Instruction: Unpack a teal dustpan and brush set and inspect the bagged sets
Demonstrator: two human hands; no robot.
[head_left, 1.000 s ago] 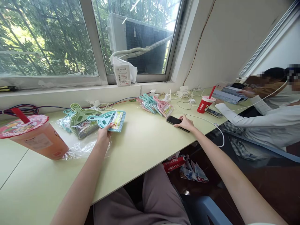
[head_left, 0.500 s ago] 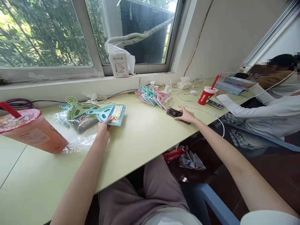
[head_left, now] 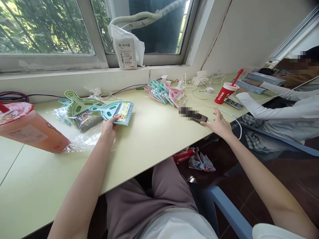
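Observation:
My left hand [head_left: 109, 128] is closed on the lower edge of a light-blue mini dustpan-and-brush set [head_left: 108, 109] with a printed label, its handle pointing left. Behind it lies a green dustpan-and-brush set [head_left: 74, 105] in clear plastic, with another blue one [head_left: 65, 102] partly hidden beneath. My right hand [head_left: 220, 126] is open, fingers spread, at the near right end of a black smartphone [head_left: 200, 117] lying on the table. Its thumb is at the phone's edge; whether it touches cannot be made out. Part of the phone is blurred out.
Pink and blue wrapped dustpan sets [head_left: 166, 94] lie near the wall. A large orange drink cup [head_left: 37, 131] stands at left beside crumpled clear plastic [head_left: 86, 142]. Toward the right are a red cup [head_left: 225, 93], another phone [head_left: 233, 103], white cables [head_left: 208, 89] and a seated person's sleeve [head_left: 271, 111].
My right hand has come off the phone's middle, moving right and spreading its fingers. My left hand still holds the blue set. The whole view has shifted slightly.

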